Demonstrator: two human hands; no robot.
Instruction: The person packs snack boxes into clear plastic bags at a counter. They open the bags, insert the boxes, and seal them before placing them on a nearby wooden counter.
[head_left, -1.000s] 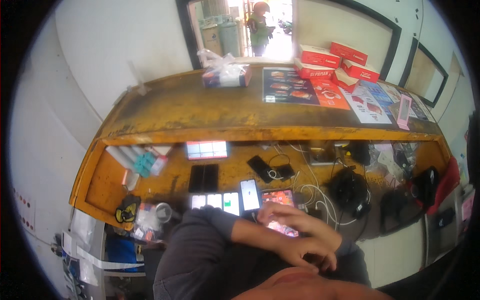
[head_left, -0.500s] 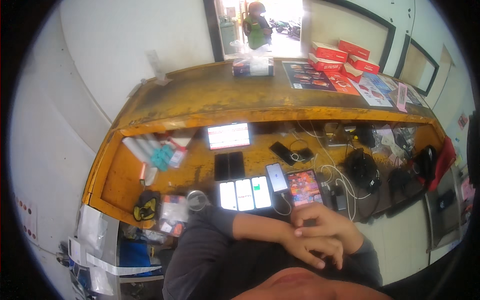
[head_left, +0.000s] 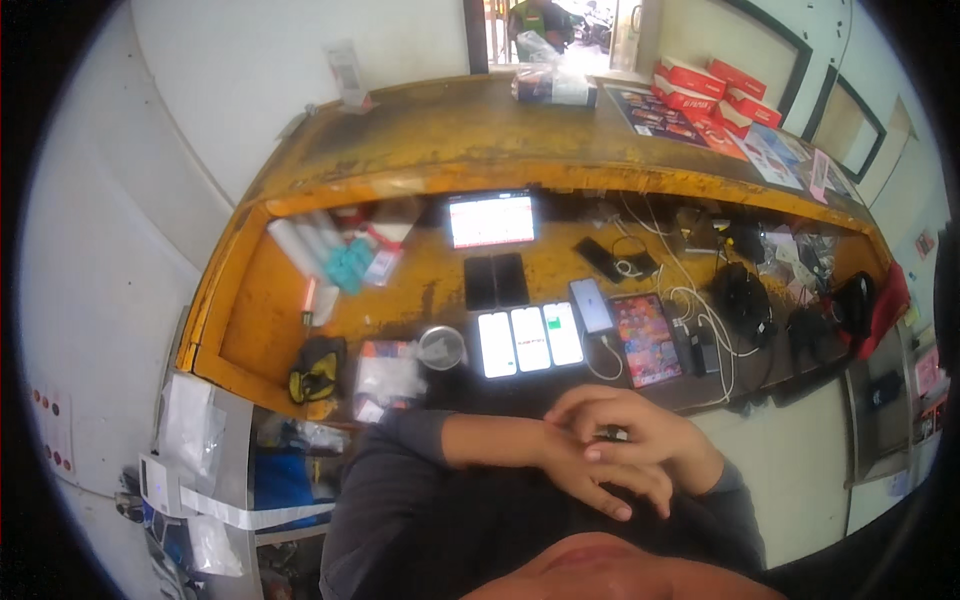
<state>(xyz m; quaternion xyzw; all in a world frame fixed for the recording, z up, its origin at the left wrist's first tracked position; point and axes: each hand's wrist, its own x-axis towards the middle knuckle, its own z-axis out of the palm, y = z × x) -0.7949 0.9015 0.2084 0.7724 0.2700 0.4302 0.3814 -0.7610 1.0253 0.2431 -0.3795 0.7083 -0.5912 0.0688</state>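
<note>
My forearms cross in front of my chest. My right hand (head_left: 640, 428) lies over my left wrist, its thumb and fingers curled round it. A small dark thing shows in the gap by the right thumb, too small to name. My left hand (head_left: 607, 486) hangs below with loosely spread fingers and holds nothing. Beyond the hands lie three lit phones side by side: a left phone (head_left: 497, 343), a middle phone (head_left: 531, 340) and a right phone (head_left: 563, 333). Another phone (head_left: 591, 306) has a white cable. Beside it is a tablet (head_left: 647, 340) with a colourful screen.
A lit tablet (head_left: 492, 219) stands behind two dark devices (head_left: 495, 281). Cables (head_left: 714, 325) and black gear fill the right of the shelf. A round clear container (head_left: 441, 347) sits left. Red boxes (head_left: 690, 85) stand on the counter top (head_left: 430, 125); a person (head_left: 540, 22) is beyond the doorway.
The whole view has tilted down, so the counter sits higher and further right. My right hand has slid slightly left over the left wrist. The person outside now shows only partly.
</note>
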